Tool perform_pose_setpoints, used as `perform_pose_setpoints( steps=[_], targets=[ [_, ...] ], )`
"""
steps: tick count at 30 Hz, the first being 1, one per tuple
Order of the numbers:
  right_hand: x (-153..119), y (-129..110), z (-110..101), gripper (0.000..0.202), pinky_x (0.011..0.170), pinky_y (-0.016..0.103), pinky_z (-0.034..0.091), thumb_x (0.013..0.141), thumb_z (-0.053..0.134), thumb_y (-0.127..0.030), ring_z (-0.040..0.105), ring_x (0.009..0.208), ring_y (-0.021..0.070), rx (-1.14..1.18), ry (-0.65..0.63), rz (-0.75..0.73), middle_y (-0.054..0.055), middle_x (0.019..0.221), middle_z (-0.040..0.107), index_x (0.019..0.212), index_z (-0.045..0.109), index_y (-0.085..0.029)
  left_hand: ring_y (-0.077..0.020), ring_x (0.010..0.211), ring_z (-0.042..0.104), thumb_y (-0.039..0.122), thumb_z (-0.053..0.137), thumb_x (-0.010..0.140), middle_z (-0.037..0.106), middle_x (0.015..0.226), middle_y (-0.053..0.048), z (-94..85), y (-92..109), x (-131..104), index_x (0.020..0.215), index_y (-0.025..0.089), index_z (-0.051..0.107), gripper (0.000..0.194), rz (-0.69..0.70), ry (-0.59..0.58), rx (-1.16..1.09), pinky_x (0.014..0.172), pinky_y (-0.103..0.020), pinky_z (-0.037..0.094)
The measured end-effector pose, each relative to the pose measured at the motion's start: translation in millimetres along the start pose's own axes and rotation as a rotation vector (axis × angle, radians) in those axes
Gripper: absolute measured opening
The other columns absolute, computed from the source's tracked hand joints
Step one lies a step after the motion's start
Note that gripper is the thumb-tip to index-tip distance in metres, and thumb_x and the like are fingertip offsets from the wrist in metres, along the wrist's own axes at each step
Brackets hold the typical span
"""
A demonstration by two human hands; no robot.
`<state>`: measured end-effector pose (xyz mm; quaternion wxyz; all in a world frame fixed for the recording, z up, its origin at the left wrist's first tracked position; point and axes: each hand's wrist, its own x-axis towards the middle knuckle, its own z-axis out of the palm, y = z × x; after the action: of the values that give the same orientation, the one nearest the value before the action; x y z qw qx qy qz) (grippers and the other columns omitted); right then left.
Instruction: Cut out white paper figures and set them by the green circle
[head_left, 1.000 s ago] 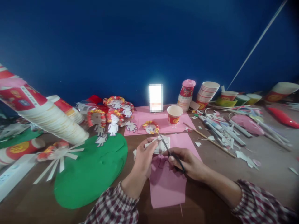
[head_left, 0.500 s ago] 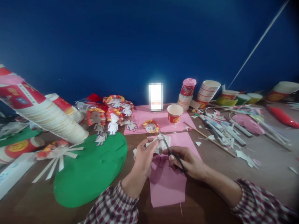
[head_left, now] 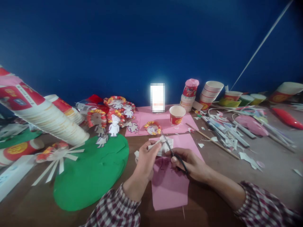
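Between thumb and fingers, my left hand point(head_left: 147, 158) pinches a small piece of white paper point(head_left: 168, 142) with dark drawn lines. My right hand point(head_left: 189, 162) is closed round the black handles of a pair of scissors point(head_left: 178, 158), whose blades point up and left across the paper. Pink paper point(head_left: 169, 195) with a dark line drawing lies under both hands. Just beyond the blade tips rests a round paper face point(head_left: 152, 128) with a red and yellow rim. A red and white paper cup point(head_left: 177, 116) stands behind it on another pink sheet.
At left are a green paper oval point(head_left: 92, 176), a leaning stack of paper cups point(head_left: 54, 119) and several cut-out figures point(head_left: 114, 126). Markers point(head_left: 216, 130), a thin wooden stick point(head_left: 213, 140) and paper scraps point(head_left: 249, 160) lie to the right. More cup stacks point(head_left: 211, 93) stand by the blue wall.
The white paper has turned slightly in my left hand against the scissors. Both hands stay in nearly the same place.
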<state>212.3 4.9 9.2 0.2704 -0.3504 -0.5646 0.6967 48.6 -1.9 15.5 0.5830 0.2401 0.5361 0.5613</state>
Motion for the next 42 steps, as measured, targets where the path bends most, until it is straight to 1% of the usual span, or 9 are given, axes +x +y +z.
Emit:
perform_pose_setpoints(
  steps=[8, 12, 18, 23, 26, 30, 34, 42],
  targets=[
    [0.6, -2.1, 0.2, 0.049, 0.048, 0.02, 0.037, 0.081, 0.064, -0.054, 0.047, 0.053, 0.0082, -0.003, 0.008, -0.004, -0.003, 0.064, 0.052, 0.106, 0.059, -0.012, -0.0119, 0.052, 0.057, 0.04, 0.079, 0.059, 0.063, 0.062, 0.0, -0.7, -0.4, 1.3, 0.08, 0.017, 0.056, 0.039, -0.008, 0.02, 0.021, 0.047, -0.02, 0.045],
    [0.6, -2.9, 1.2, 0.049, 0.045, 0.02, 0.036, 0.081, 0.063, -0.055, 0.046, 0.05, 0.0077, -0.002, 0.01, -0.001, -0.003, 0.062, 0.052, 0.106, 0.059, -0.013, -0.0113, 0.051, 0.056, 0.041, 0.079, 0.058, 0.063, 0.061, 0.0, -1.4, -1.7, 1.3, 0.079, 0.016, 0.057, 0.039, 0.002, 0.009, 0.009, 0.046, -0.02, 0.044],
    [1.0, -6.3, 3.4, 0.052, 0.045, 0.02, 0.036, 0.079, 0.063, -0.058, 0.047, 0.05, 0.008, 0.003, 0.017, 0.017, -0.003, 0.063, 0.052, 0.104, 0.059, -0.013, -0.0115, 0.052, 0.056, 0.04, 0.079, 0.06, 0.063, 0.061, 0.0, -1.7, -4.5, 2.6, 0.078, 0.016, 0.059, 0.036, 0.036, 0.006, 0.015, 0.048, -0.022, 0.046],
    [0.7, -5.1, 2.6, 0.052, 0.044, 0.019, 0.035, 0.08, 0.063, -0.058, 0.047, 0.051, 0.0077, 0.008, 0.013, 0.01, -0.002, 0.064, 0.053, 0.105, 0.058, -0.013, -0.0096, 0.05, 0.053, 0.038, 0.077, 0.062, 0.061, 0.059, 0.001, -2.3, -7.2, 3.1, 0.076, 0.015, 0.06, 0.032, 0.072, 0.028, 0.054, 0.048, -0.02, 0.044],
    [1.0, -3.0, 1.7, 0.052, 0.045, 0.019, 0.035, 0.08, 0.062, -0.058, 0.047, 0.051, 0.0078, 0.01, 0.012, 0.004, -0.002, 0.066, 0.054, 0.106, 0.058, -0.013, -0.0094, 0.051, 0.053, 0.039, 0.077, 0.062, 0.061, 0.059, 0.001, -2.1, -7.8, 3.2, 0.076, 0.015, 0.061, 0.032, 0.088, 0.022, 0.066, 0.049, -0.019, 0.043],
    [1.5, -2.5, 1.7, 0.053, 0.045, 0.019, 0.035, 0.08, 0.063, -0.059, 0.046, 0.051, 0.0076, 0.009, 0.001, 0.001, -0.002, 0.065, 0.053, 0.107, 0.058, -0.013, -0.0087, 0.049, 0.053, 0.039, 0.078, 0.061, 0.061, 0.056, 0.001, -1.0, -7.9, 3.3, 0.074, 0.015, 0.062, 0.032, 0.1, 0.045, 0.071, 0.047, -0.018, 0.042],
    [1.6, -3.9, 2.5, 0.054, 0.044, 0.019, 0.034, 0.079, 0.062, -0.06, 0.045, 0.05, 0.0076, 0.005, 0.011, 0.009, -0.002, 0.065, 0.052, 0.105, 0.059, -0.013, -0.0087, 0.049, 0.053, 0.039, 0.076, 0.063, 0.061, 0.058, 0.002, -0.5, -8.6, 3.2, 0.074, 0.015, 0.062, 0.029, 0.123, 0.049, 0.099, 0.047, -0.018, 0.042],
    [2.2, -1.9, 1.8, 0.051, 0.045, 0.019, 0.034, 0.081, 0.063, -0.056, 0.046, 0.051, 0.0073, 0.035, 0.006, -0.008, -0.002, 0.066, 0.053, 0.107, 0.059, -0.013, -0.0072, 0.046, 0.051, 0.035, 0.074, 0.065, 0.059, 0.055, 0.003, 2.2, -5.4, -0.7, 0.073, 0.015, 0.061, 0.025, 0.091, 0.058, 0.1, 0.045, -0.016, 0.041]
  ],
)
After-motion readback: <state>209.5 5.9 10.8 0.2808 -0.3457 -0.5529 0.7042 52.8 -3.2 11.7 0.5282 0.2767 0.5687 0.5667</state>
